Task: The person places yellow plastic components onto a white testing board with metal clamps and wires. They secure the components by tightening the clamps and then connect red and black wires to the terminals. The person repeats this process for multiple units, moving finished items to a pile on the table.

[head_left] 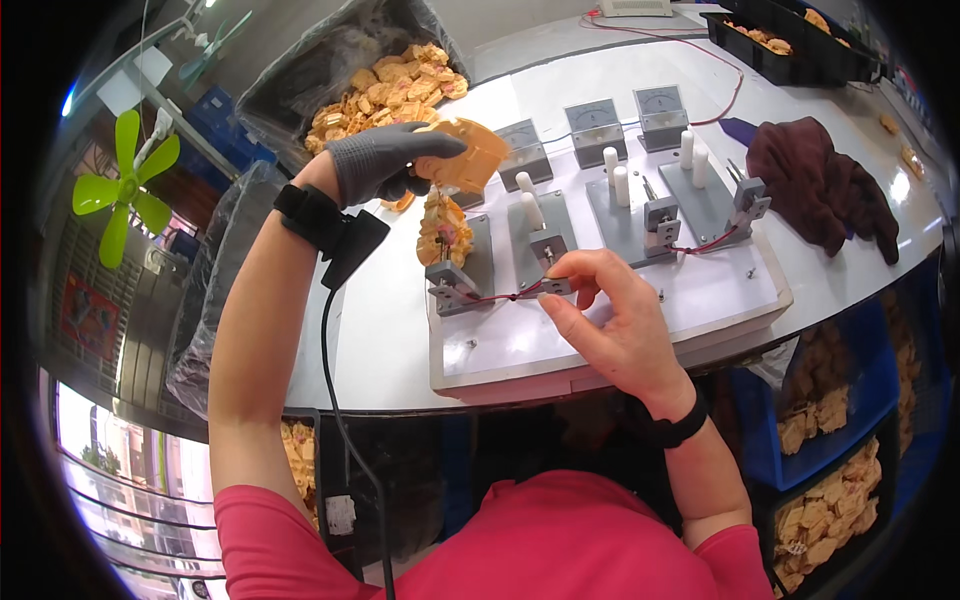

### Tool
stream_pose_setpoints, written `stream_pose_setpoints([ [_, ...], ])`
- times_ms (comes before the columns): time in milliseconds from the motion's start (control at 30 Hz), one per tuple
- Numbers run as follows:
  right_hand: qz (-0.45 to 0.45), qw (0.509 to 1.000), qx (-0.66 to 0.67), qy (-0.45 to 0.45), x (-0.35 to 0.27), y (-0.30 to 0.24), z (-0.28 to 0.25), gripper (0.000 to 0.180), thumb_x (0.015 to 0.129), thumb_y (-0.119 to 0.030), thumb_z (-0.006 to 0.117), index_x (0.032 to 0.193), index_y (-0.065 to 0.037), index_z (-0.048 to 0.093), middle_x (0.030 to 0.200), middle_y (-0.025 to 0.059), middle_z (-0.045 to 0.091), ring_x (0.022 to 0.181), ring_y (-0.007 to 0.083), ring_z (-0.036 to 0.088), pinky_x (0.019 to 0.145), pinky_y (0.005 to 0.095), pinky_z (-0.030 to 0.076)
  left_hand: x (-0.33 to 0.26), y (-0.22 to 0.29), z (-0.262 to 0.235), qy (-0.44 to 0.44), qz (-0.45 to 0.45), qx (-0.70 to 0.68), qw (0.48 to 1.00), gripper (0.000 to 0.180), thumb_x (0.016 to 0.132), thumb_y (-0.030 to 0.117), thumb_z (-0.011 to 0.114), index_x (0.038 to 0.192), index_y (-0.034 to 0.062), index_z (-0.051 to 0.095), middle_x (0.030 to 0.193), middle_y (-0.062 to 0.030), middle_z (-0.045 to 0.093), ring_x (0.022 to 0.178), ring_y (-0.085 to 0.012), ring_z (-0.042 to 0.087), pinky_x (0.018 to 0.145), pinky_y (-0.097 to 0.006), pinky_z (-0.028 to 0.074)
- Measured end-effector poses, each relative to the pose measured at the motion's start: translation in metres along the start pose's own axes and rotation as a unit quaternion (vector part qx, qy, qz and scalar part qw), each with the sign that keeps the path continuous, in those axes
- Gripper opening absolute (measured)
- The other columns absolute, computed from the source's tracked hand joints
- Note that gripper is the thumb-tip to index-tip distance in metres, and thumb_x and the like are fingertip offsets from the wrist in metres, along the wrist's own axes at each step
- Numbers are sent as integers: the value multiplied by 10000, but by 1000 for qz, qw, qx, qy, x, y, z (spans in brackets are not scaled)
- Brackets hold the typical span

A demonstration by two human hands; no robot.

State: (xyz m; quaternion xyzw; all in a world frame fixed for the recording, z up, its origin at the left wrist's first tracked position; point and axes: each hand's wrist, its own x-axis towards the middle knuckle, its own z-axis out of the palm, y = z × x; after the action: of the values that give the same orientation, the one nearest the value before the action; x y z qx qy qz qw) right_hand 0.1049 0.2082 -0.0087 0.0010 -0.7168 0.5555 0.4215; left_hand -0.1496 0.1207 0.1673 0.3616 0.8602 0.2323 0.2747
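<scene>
My left hand (385,165), in a dark grey glove, grips a tan plastic housing (470,155) between thumb and fingers, raised over the left side of the white test board (620,310). Just below it, another tan housing (445,232) stands on the leftmost grey fixture (480,260). My bare right hand (620,320) has its thumb and index finger curled round the small grey end block (555,288) of the second fixture. Red and black wires run between the two blocks. White upright posts (532,210) rise from the second fixture.
Behind the fixtures stand several analog meters (593,118). A lined bin (350,65) heaped with tan housings is at the back left. Dark brown cloth (815,180) lies on the right. Blue crates (820,390) of parts sit below the table. A black cable (335,390) hangs from my left wrist.
</scene>
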Motion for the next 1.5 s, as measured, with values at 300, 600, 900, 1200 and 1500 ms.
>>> stream_pose_setpoints([
  [300,5,1000,-3,-2,1,-1,-2,224,887,-119,749,1075,-49,649,905,55,602,753,141,543,680,280,480,6,2,45,171,238,450,844,377,804,253,763,1144,136,649,1086,-106,641,969,-327,673,812,-402,544],
  [600,-4,1000,-6,4,0,0,-1,228,876,-109,753,1072,-52,651,899,63,602,749,152,543,679,285,480,-16,25,86,208,351,571,712,307,765,128,757,1060,175,686,1057,-55,620,903,-289,651,750,-408,549],
  [900,-13,997,-61,37,-4,2,5,359,867,-89,752,1195,-54,612,1044,91,610,853,197,581,768,321,496,-33,9,66,-70,354,354,863,805,822,71,711,1553,192,397,1475,-188,511,1263,-384,561,1044,-423,469],
  [1200,-36,989,-100,101,-10,7,3,457,875,-42,714,1301,-65,551,1208,97,566,981,201,573,872,356,478,-93,-47,-15,4,40,249,968,628,915,258,734,1486,136,502,1438,-142,562,1329,-284,520,1138,-392,397],
  [1500,-8,985,-142,93,-9,10,5,397,873,-16,703,1248,-28,574,1148,105,591,955,206,585,879,342,483,10,-195,-30,89,-68,292,950,888,865,484,700,1585,138,312,1612,-195,342,1494,-356,319,1221,-419,288],
])
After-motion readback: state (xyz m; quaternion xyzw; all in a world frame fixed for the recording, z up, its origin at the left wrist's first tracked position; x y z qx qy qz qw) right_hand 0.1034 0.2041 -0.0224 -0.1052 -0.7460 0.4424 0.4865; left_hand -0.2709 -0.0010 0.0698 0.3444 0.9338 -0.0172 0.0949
